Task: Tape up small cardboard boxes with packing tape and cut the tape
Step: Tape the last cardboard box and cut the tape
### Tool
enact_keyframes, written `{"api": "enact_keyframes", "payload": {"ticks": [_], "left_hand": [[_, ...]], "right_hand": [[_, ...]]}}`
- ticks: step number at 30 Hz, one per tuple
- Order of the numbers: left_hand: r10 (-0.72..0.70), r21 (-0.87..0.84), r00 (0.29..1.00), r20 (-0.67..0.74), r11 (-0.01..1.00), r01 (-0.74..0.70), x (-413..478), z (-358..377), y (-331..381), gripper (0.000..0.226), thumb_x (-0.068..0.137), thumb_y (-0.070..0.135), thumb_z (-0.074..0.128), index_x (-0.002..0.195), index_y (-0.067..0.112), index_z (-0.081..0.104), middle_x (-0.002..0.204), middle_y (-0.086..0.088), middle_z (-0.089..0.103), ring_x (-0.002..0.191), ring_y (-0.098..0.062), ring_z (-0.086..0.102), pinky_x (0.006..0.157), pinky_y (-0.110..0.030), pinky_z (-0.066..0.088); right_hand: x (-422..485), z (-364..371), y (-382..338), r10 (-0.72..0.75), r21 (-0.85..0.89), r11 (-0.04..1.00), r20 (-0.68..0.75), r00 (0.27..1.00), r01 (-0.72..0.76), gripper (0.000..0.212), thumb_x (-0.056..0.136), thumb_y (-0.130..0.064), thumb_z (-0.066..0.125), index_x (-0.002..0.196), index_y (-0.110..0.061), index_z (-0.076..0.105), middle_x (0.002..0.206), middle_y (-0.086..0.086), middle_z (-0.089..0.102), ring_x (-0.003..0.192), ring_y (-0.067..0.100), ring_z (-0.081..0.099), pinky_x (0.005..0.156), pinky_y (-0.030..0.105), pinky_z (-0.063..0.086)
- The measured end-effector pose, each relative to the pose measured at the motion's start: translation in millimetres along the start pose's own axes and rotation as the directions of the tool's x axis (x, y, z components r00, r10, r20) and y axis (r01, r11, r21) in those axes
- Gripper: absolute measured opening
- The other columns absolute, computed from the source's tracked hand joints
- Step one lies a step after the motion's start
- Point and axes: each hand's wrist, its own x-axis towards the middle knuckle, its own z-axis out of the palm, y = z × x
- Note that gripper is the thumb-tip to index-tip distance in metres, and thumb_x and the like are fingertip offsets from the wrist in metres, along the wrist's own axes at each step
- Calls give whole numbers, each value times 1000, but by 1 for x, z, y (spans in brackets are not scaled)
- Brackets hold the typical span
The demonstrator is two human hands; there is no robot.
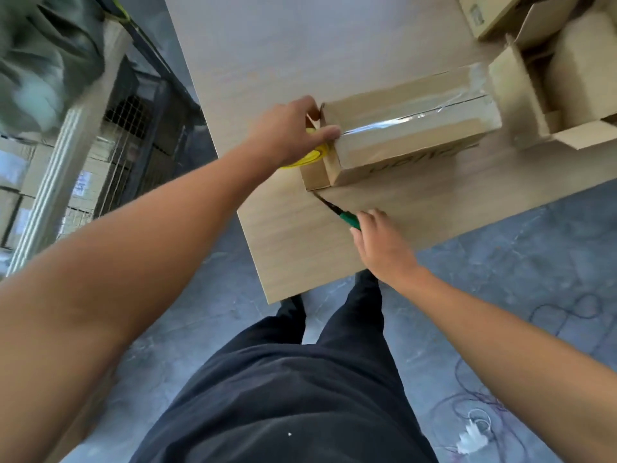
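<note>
A long cardboard box lies on the wooden table, with a strip of clear packing tape running along its top seam. My left hand is at the box's near end, thumb pressing the tape down at the edge, fingers around a tape roll with a yellow core that is mostly hidden under the hand. My right hand grips a green-handled knife low on the table; its dark blade points toward the box's lower near corner.
Several open cardboard boxes crowd the table's right side, close to the taped box's far end. A metal rack with wire mesh stands at the left. Cables and a white plug lie on the grey floor beside my legs.
</note>
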Motion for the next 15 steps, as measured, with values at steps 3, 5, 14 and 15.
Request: {"api": "enact_keyframes", "payload": {"ticks": [3, 5, 14, 15], "left_hand": [[-11, -33, 1000, 5, 999, 11, -4, 1, 1, 58, 83, 74, 59, 115, 26, 60, 113, 4, 71, 104, -25, 65, 90, -42, 52], [-17, -55, 1000, 1, 998, 17, -7, 1, 3, 59, 83, 75, 59, 116, 26, 60, 113, 3, 71, 103, -26, 65, 89, -43, 53], [-32, -165, 999, -7, 986, 30, -24, -4, -4, 39, 93, 59, 55, 113, 26, 65, 111, 1, 72, 81, -20, 72, 77, -38, 58], [-20, -259, 1000, 3, 966, 20, -31, -5, -9, 32, 95, 51, 55, 110, 25, 65, 108, 2, 72, 69, -16, 72, 72, -36, 59]], "right_hand": [[-13, -42, -12, 210, 384, 908, -75, 975, -166, 28, 105, -32, 44, 113, -8, 54, 99, 0, 50, 81, 13, 50, 70, 23, 41], [5, -77, -32, 349, 549, 812, -186, 919, -197, 21, 104, -41, 41, 102, -21, 50, 94, -11, 46, 81, 0, 47, 71, 12, 36], [86, -115, -73, 448, 246, 844, 164, 879, -477, 51, 108, -34, 32, 136, 5, 51, 162, 23, 25, 151, 32, 23, 120, 42, 25], [85, -112, -74, 428, 211, 860, 198, 882, -465, 54, 109, -35, 31, 135, 7, 51, 165, 24, 14, 154, 31, 14, 123, 45, 20]]}}
